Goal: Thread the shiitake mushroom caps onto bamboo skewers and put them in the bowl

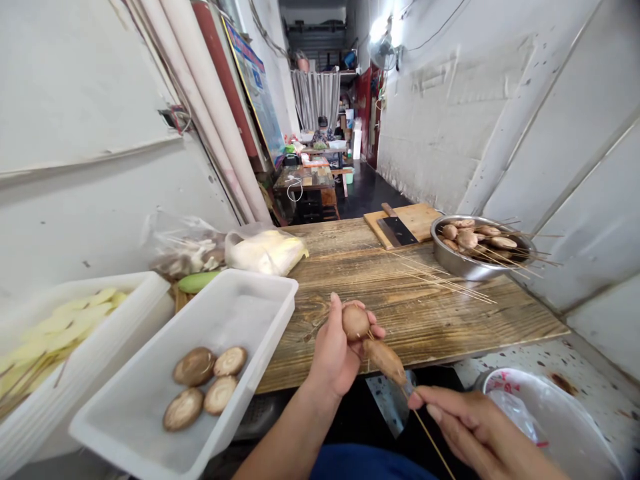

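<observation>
My left hand (333, 360) is closed around a round brown mushroom cap (356, 322), above the front edge of the wooden table. Between the thumb and fingers of my right hand (467, 417) is a thin wooden skewer (431, 437), its lower end pointing down toward me. Another brown mushroom (386, 361) is threaded on that skewer, seen edge-on. The skewer's upper end reaches the cap in my left hand; how deep it goes is hidden. Left of my hands, a white plastic tray (133, 407) holds several loose mushrooms (194, 367).
Loose skewers (445, 280) lie across the wooden table (320, 267). A steel bowl (463, 265) of skewered mushrooms stands right, beside a cutting board (417, 217) with a cleaver (397, 230). At left are bags (265, 250), a green vegetable (197, 283) and stacked trays of pale slices (75, 320). A bucket (555, 413) sits lower right.
</observation>
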Demonstrator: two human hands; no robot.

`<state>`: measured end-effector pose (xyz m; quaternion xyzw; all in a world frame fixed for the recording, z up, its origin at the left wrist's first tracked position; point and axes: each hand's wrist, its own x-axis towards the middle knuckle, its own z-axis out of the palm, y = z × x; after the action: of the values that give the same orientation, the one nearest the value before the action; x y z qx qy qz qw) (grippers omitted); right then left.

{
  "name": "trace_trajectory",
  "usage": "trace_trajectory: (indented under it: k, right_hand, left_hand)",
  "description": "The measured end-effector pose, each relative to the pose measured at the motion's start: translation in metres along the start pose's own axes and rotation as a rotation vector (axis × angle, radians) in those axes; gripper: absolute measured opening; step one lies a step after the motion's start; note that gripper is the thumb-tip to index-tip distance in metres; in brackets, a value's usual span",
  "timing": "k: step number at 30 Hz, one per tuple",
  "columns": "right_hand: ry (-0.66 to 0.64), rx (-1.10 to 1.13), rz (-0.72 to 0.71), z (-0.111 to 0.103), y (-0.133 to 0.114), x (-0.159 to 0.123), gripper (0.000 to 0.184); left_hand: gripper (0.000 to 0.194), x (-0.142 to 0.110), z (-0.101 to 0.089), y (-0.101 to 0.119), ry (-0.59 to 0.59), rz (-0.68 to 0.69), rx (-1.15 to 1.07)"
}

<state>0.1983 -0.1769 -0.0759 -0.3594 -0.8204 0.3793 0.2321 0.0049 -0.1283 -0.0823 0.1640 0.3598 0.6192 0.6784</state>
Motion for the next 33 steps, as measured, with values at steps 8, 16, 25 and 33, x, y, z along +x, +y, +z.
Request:
trace_trajectory:
  k: [8,16,25,33]
  right_hand:
    - [-0.005,-0.148,-0.040,0.002,0.006,0.005,0.026]
    - [0.061,-0.109,0.007,0.022,0.015,-0.006,0.031]
    - [0.131,0.020,-0.062,0.040,0.036,-0.003,0.024]
    - [-0.008,-0.195,-0.207,0.014,0.053,0.003,0.023]
  left_hand:
    - [0.046,-0.003,0.011,-0.002,0.049,0.050,0.023]
    - [0.034,-0.002,0.003,-0.009,-0.076,0.008,0.051]
    - [0.031,0.000,0.002,-0.018,-0.062,0.077,0.038]
    - [0.026,0.004,-0.002,-0.016,-0.075,0.045,0.075]
